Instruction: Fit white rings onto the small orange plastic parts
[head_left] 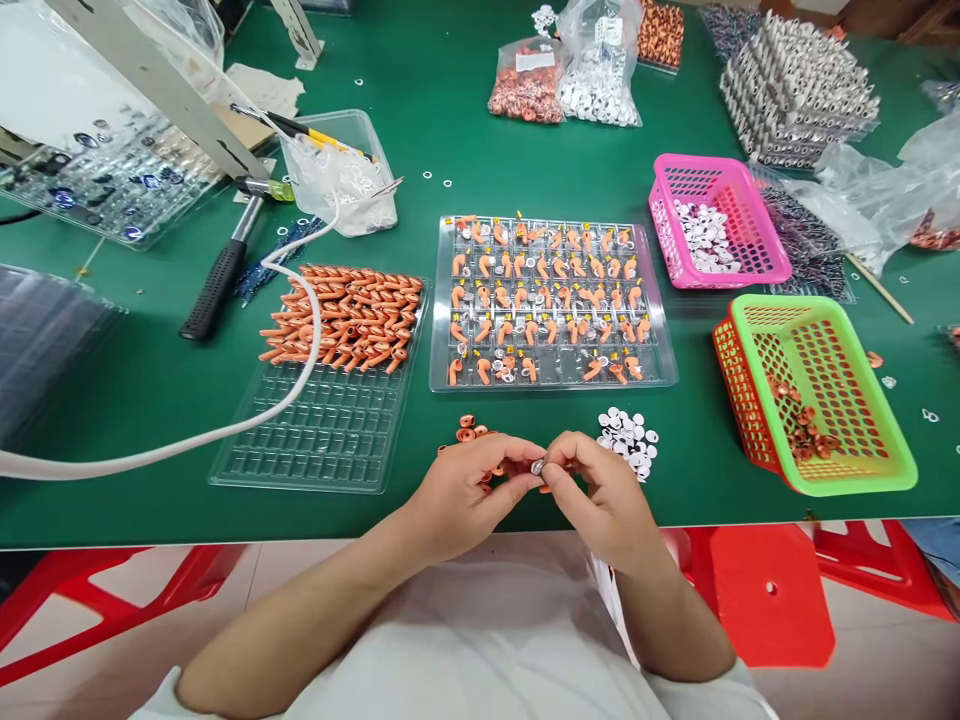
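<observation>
My left hand point(465, 490) and my right hand point(604, 495) meet over the near edge of the green table point(420, 150). Both pinch one small silvery round part point(537, 466) between their fingertips. Small orange rings point(469, 430) lie just behind my left hand. A heap of white discs point(628, 440) lies just behind my right hand. Beyond them a clear tray point(551, 300) holds rows of orange curved pieces with small caps.
A second clear tray point(330, 400) at left carries a pile of orange pieces point(345, 318), crossed by a white cable point(225, 430). A green-and-orange basket point(817, 400) and a pink basket point(716, 220) stand right. A hammer point(221, 270), a plastic tub point(341, 170) and parts bags point(570, 75) sit farther back.
</observation>
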